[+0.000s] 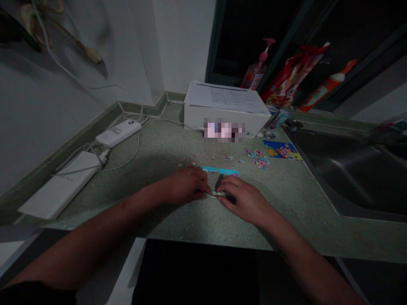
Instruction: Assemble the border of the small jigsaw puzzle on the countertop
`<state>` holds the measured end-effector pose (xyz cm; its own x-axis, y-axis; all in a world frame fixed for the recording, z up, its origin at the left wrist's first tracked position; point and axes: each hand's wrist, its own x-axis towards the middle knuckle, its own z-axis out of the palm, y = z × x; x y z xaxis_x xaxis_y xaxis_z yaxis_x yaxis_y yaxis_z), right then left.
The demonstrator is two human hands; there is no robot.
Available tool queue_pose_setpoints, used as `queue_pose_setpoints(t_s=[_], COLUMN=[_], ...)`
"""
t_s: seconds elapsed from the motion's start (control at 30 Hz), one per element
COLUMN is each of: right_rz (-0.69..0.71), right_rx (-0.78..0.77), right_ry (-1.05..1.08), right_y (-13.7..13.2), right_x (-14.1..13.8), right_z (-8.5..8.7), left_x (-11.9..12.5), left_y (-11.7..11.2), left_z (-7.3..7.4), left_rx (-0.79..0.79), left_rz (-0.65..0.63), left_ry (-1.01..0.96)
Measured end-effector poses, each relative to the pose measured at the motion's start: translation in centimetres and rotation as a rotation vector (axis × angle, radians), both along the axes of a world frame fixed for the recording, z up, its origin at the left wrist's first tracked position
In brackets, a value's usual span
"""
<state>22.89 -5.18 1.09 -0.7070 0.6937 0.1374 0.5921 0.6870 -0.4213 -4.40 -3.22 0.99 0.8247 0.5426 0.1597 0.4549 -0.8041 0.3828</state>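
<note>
My left hand [187,184] and my right hand [243,197] meet low over the counter, fingers closed on the two ends of a small row of jigsaw puzzle pieces [213,195]. Fingertips cover part of that row. Just beyond lies a joined light-blue puzzle strip [221,170], its left end close to my left hand. Loose puzzle pieces [258,159] are heaped to the right, and a few more are scattered behind the strip. A colourful picture card [282,150] lies flat by the sink edge.
A white box [222,106] with papers on top stands at the back. On the left are a white power bank [118,132], a long white block [62,184] and tangled cables. A metal sink [359,169] borders the right. Bottles and a red bag [289,78] stand by the window.
</note>
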Motion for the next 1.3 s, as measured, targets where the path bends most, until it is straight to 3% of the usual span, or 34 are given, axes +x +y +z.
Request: queue_pose_setpoints(t_s=[0.53, 0.6, 0.7, 0.8, 0.87, 1.03, 1.17, 1.3], right_rz=[-0.042, -0.066, -0.133, -0.162, -0.161, -0.218, -0.218, -0.208], right_rx=[0.036, 0.048, 0.105, 0.171, 0.19, 0.233, 0.193, 0.181], right_ry=[0.055, 0.114, 0.208, 0.214, 0.179, 0.136, 0.112, 0.112], right_y=[0.3, 0.6, 1.6, 3.3, 4.7, 7.1, 6.6, 6.2], right_x=[0.0, 0.2, 0.8, 1.5, 1.7, 1.3, 1.4, 2.2], right_z=[-0.4, -0.2, 0.7, 2.2, 3.0, 2.1, 0.2, -0.1], left_x=[0.1, -0.1, -1.4, -3.7, -5.1, -6.0, -5.4, -5.3], left_y=[-0.1, 0.2, 0.9, 1.8, 2.1, 2.0, 1.9, 2.1], left_z=[0.1, 0.6, 1.6, 2.6, 3.0, 2.3, 1.3, 1.3], left_rx=[-0.066, -0.104, -0.12, -0.124, -0.131, -0.18, -0.164, -0.217], left_rz=[0.023, 0.127, 0.441, 0.749, 0.819, 0.737, 0.751, 0.765], left_ry=[-0.076, -0.112, -0.135, -0.019, 0.102, 0.199, 0.134, 0.107])
